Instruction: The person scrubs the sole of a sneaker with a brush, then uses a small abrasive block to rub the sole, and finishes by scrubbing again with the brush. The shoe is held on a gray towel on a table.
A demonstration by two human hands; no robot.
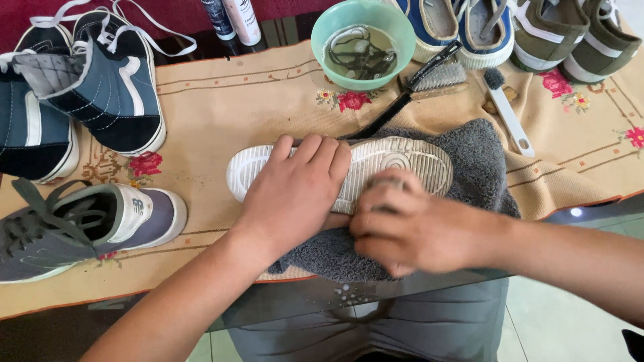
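Glass-topped table w/ a tan embroidered runner (221,107) over it, tiled floor below at the bottom edge. Centre of frame: a shoe lying sole-up, white ribbed sole (402,164) facing the camera, resting on a grey towel (479,167).

Left hand (295,194) lies flat across the middle of the sole, fingers together and curled over its far edge, pinning it down. Right hand (402,224), lower centre-right, is closed in a loose fist at the near edge of the sole, fingers bunched; looks blurred, and whatever it grips is hidden, so can't tell what it holds.

To do this step well, imo: keep the left palm's weight on the shoe so it doesn't skid on the towel, work short strokes along the grooves, and keep the towel bunched under the near edge to catch drips; some drops already sit on the glass, bottom centre.

Around: green bowl (362,40) w/ murky water and laces, top centre; black-handled brush (429,74) just right of it; small white brush (506,110) further right. Navy high-tops (100,87) upper left, grey sneaker (74,228) lower left, more pairs top right.
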